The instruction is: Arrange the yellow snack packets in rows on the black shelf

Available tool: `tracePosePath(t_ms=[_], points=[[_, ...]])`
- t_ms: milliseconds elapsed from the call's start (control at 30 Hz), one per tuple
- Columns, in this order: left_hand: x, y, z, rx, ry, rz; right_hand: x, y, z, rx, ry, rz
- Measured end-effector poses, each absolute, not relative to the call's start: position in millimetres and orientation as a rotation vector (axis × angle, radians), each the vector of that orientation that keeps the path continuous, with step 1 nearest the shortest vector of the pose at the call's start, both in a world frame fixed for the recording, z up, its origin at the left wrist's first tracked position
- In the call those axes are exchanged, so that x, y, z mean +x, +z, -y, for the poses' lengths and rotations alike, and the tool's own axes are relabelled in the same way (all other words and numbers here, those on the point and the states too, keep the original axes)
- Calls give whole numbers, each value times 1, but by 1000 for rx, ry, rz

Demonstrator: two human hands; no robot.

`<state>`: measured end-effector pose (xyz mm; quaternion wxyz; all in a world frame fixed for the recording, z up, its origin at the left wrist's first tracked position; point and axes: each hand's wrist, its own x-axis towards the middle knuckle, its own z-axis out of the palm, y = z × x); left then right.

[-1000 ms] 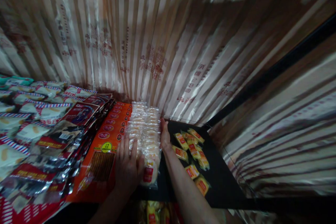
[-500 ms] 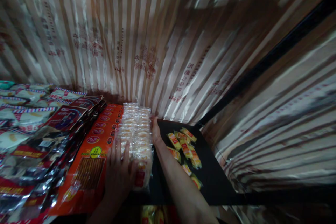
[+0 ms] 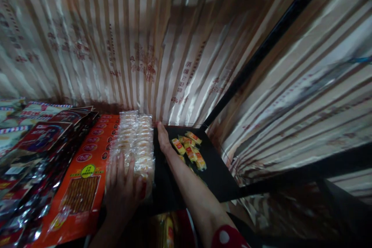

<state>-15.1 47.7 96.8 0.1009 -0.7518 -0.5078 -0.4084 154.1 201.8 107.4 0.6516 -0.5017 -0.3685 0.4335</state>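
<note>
My left hand (image 3: 123,182) lies with fingers stretched out over the near end of two rows of clear-wrapped pale round snacks (image 3: 143,139). On their other side, my right hand (image 3: 163,139) stands on edge on the black shelf (image 3: 165,182), its straight fingers reaching toward the back; a small gap seems to part it from the rows. An orange snack bag (image 3: 78,190) with a picture of brown sticks lies left of the rows. To the right of my right forearm, several small yellow-and-red packets (image 3: 190,151) are scattered on the shelf.
Overlapping dark red snack bags (image 3: 43,143) fill the left, with pale bags (image 3: 43,109) behind them. A striped plastic sheet (image 3: 122,46) hangs at the back and right. One black post (image 3: 250,69) slants up from the shelf's back corner. Below the front edge sits a yellow packet (image 3: 168,232).
The view has swung right, so the goods sit further left. Both hands keep about the same places at the rows. A red dotted sleeve now shows on my right arm.
</note>
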Motion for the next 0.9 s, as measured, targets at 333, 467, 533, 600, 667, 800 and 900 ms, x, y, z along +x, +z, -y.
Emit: tracePosePath(t_ms=[333, 467, 533, 600, 667, 800, 900], points=[[12, 86, -4, -2614, -1088, 834, 259, 142, -76, -1907, 40, 1823], [25, 82, 17, -2735, -1115, 654, 260, 136, -65, -2043, -59, 1900], [29, 78, 20, -2758, -1129, 582, 255, 135, -66, -2063, -73, 1918], [30, 74, 19, -2773, -1131, 535, 252, 137, -70, -2070, -70, 1952], [29, 73, 15, -2783, -1120, 537, 250, 140, -74, -2089, -63, 1978], [23, 76, 8, -2779, -1098, 540, 250, 142, -83, -2212, -26, 1949], [20, 80, 6, -2786, -1065, 549, 249, 140, -88, -2293, 49, 1944]])
